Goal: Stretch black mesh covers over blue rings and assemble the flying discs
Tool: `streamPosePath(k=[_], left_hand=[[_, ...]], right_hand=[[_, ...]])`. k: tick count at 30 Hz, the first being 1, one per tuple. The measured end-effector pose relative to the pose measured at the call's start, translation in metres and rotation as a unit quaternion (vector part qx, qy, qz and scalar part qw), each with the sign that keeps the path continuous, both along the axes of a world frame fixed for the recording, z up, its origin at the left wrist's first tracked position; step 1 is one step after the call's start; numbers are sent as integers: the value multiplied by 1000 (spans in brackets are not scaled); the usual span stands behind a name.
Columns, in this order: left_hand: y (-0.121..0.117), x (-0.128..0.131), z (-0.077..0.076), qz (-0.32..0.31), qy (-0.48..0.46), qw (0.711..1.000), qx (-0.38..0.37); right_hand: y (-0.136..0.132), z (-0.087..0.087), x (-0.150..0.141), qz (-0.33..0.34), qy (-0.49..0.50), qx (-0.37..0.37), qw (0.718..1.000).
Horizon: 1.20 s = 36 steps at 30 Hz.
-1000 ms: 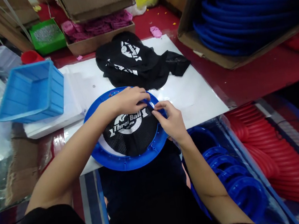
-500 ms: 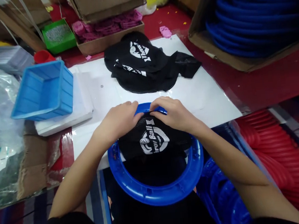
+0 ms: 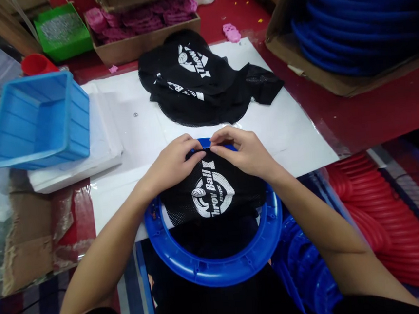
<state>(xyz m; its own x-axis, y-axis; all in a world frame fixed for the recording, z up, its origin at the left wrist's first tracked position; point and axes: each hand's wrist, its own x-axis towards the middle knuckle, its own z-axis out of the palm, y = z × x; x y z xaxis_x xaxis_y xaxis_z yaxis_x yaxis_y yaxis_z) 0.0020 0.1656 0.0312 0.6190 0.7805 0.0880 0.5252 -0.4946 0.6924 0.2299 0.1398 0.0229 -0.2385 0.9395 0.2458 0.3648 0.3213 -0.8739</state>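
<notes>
A blue plastic ring [image 3: 223,271] rests partly on the white table sheet and overhangs its near edge. Across its upper half lies a black mesh cloth [image 3: 177,204] printed in white with "Throv Ball". My left hand [image 3: 178,162] pinches the cloth's top edge at the far side of the ring. Close beside it, my right hand [image 3: 236,152] pinches the same edge, thumb and forefinger together. The fingertips of both hands nearly meet, and they cover part of the ring's far rim. Farther back lies a pile of more black mesh cloths [image 3: 221,90].
At left a light-blue bin [image 3: 38,123] sits on white sheets, near a red cup [image 3: 36,64] and a green tray [image 3: 61,33] of small metal parts. A carton [image 3: 147,38] holds pink pieces. Blue rings [image 3: 359,26] fill a box at right; red rings [image 3: 395,224] lie below.
Both hands stay at the ring's far rim, their fingertips now closer together. The cloth's print lies flatter and shows more fully. The whole view has shifted slightly.
</notes>
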Motion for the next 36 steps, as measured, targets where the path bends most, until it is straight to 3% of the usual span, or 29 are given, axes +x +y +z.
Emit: streamPosePath(k=[6, 16, 24, 30, 36], left_hand=[[0, 6, 2, 37, 13, 999, -1], [-2, 14, 2, 50, 68, 995, 53], [-6, 14, -3, 54, 109, 987, 104], [-7, 14, -4, 37, 139, 973, 181], [-7, 15, -6, 31, 172, 965, 194]], right_hand=[[-7, 6, 2, -50, -69, 37, 996], [1, 8, 3, -11, -82, 9, 997], [-6, 13, 23, 30, -193, 95, 976], [-4, 6, 19, 15, -216, 73, 973], [3, 4, 13, -7, -198, 44, 979]])
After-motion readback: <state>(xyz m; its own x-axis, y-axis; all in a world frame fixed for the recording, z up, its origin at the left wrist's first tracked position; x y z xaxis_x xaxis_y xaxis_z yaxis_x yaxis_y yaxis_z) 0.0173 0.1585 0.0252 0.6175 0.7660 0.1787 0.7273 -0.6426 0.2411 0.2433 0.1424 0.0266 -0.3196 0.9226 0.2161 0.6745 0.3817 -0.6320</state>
